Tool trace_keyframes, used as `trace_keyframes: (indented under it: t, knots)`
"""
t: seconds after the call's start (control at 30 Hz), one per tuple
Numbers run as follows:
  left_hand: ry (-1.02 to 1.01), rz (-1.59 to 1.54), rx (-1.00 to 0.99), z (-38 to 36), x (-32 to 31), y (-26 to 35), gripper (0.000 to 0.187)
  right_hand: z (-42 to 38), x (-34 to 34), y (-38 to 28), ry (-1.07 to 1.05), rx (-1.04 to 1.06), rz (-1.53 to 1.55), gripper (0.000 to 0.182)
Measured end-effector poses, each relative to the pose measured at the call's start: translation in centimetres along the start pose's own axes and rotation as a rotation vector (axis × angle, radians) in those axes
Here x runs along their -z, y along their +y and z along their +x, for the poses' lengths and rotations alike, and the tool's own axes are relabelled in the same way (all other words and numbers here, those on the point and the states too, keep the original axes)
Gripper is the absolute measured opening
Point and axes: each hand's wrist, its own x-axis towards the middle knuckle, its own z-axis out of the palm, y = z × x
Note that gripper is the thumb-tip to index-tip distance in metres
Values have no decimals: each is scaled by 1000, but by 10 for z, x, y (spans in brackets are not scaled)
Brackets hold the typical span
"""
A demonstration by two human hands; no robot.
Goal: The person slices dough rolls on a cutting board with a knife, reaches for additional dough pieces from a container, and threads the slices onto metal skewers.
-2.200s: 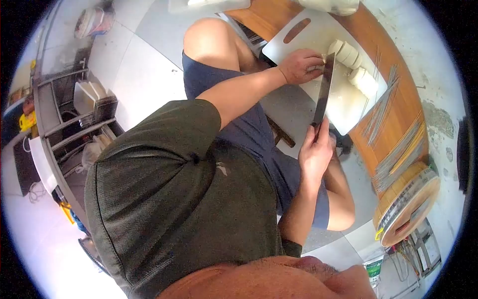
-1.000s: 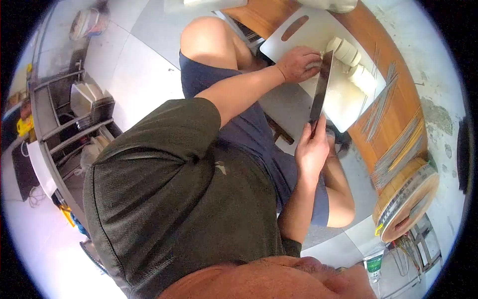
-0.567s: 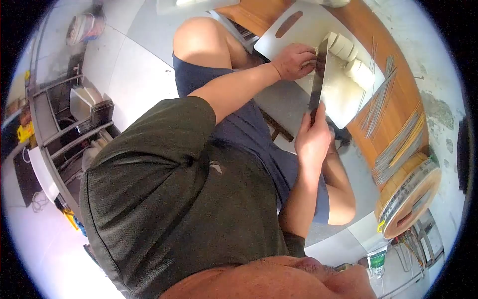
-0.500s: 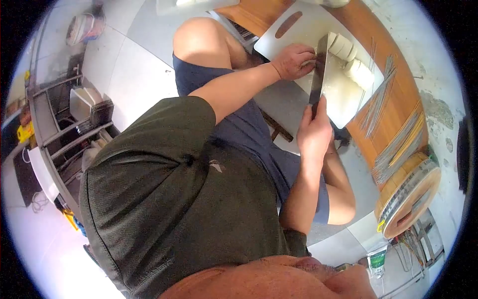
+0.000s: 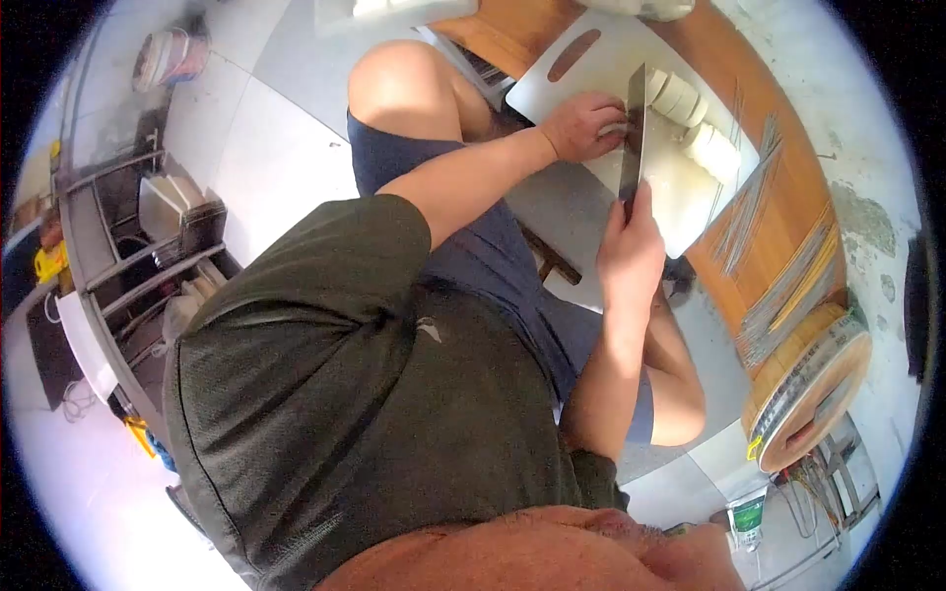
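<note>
My right hand is wrapped round the handle of a kitchen knife. Its broad dark blade stands edge-down over a white cutting board. Beside the blade, on its left, my left hand has its fingers curled close to the metal; whatever lies under the fingertips is hidden. To the right of the blade, thick white cylindrical slices rest in a row on the board. More white chunks lie just below them.
The board lies on a brown wooden surface. Bundles of thin metal skewers lie along its right side. A round wooden block stands at lower right. A clear container with white pieces sits at the top edge. Shelving is at left.
The knife has shifted slightly right, and its blade looks more upright and narrower. My right hand moved with it; my left hand moved slightly right and stays curled beside the blade.
</note>
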Motion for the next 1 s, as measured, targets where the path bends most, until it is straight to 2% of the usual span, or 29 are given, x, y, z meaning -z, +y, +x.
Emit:
trace_keyframes:
  t: [0.03,0.17,0.33,0.53,0.77,0.8,0.9,1.0]
  knots:
    - [-6,11,-35,0,2,-1,24,-12,-3,5,29,8,-13,41]
    - [15,-29,111,2,10,12,27,-44,-7,17,-5,-35,-64,44]
    - [-50,-27,122,0,6,7,28,-2,-13,5,0,-22,-47,44]
    - [51,-16,87,-2,3,7,26,-41,-4,18,-70,-67,-6,41]
    - [1,-37,122,4,8,10,25,17,-16,17,16,88,108,40]
    - [1,-42,125,5,8,11,25,8,-23,25,46,98,100,41]
    - [35,-30,130,3,6,11,24,-26,-21,33,-48,-35,52,42]
    - [0,-44,158,-6,4,17,27,-11,-25,29,-16,16,62,42]
